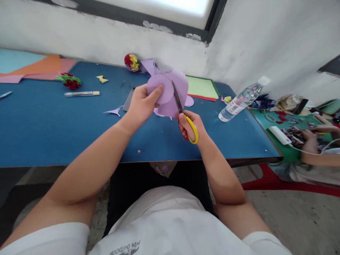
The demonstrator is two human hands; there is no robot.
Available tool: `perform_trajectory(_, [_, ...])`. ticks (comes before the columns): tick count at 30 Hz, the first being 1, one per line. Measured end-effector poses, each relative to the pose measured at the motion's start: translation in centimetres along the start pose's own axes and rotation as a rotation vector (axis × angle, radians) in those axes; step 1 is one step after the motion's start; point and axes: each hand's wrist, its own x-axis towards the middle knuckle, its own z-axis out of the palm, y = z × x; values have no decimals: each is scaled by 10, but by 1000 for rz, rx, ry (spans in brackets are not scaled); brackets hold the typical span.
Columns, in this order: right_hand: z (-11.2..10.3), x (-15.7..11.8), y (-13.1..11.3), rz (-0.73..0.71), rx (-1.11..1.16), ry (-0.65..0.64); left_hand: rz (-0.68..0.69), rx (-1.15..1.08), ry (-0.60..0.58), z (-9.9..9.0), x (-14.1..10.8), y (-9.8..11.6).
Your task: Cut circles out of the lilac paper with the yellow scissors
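Note:
My left hand (145, 101) pinches a sheet of purple paper (182, 85) with a purple paper circle (166, 88) lying over it, thumb on top. The fingers of my right hand (190, 124) are closed round the yellow and red handles of a pair of scissors (193, 132). Their dark blades point up and left across the purple sheet, beside the circle's right edge. Whether the blades are cutting at this instant I cannot tell. Beneath the held paper, other rounded purple pieces (189, 101) rest on the blue table, partly hidden.
A water bottle (240, 101) appears tilted on the blue table (87, 134). A pen (82, 94), a phone (129, 100), purple scraps (114, 111), fuzzy craft pieces (70, 80) and coloured sheets (203, 87) lie around. Another person's hand (309, 136) is at a green table on the right.

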Motion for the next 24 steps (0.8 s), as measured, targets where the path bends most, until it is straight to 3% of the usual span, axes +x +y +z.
perform_trajectory(7, [-5,2,9,4,29,-25,-38,-7,-59,-2,0,2])
perform_trajectory(24, [-3,0,0,14,9,-4,-66,-28,-131,-3,-2,11])
